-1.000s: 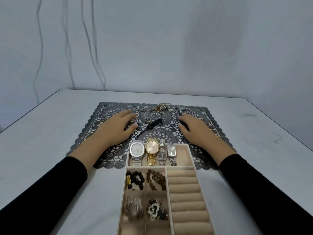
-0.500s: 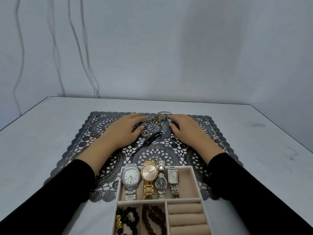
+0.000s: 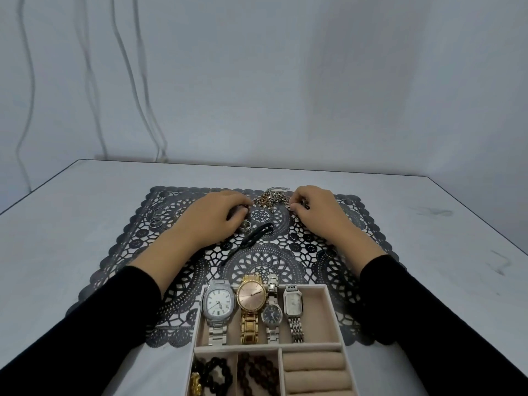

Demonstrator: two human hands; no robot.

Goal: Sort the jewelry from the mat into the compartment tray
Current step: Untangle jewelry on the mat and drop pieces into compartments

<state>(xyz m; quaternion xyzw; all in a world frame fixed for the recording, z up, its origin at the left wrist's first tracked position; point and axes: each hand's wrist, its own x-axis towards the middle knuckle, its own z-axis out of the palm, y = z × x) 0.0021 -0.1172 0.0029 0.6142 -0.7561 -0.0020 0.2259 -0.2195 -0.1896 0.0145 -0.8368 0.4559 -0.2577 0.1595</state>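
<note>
Four watches (image 3: 252, 299) are lying in the one tray (image 3: 332, 310). On the one mat (image 3: 285, 261), one heap of chains (image 3: 270, 198) is sitting at twelve o'clock, one wide ring (image 3: 245, 225) and one black band (image 3: 257, 238) centrally, about four thin rings (image 3: 156, 220) at ten o'clock.

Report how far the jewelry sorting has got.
Done: four metal wristwatches and dark beaded bracelets lie in the beige compartment tray. In hand: the right hand pinches the tangled pile of metal chains, the left hand beside it. Remaining: those chains, silver rings and a black band on the dark lace mat.
</note>
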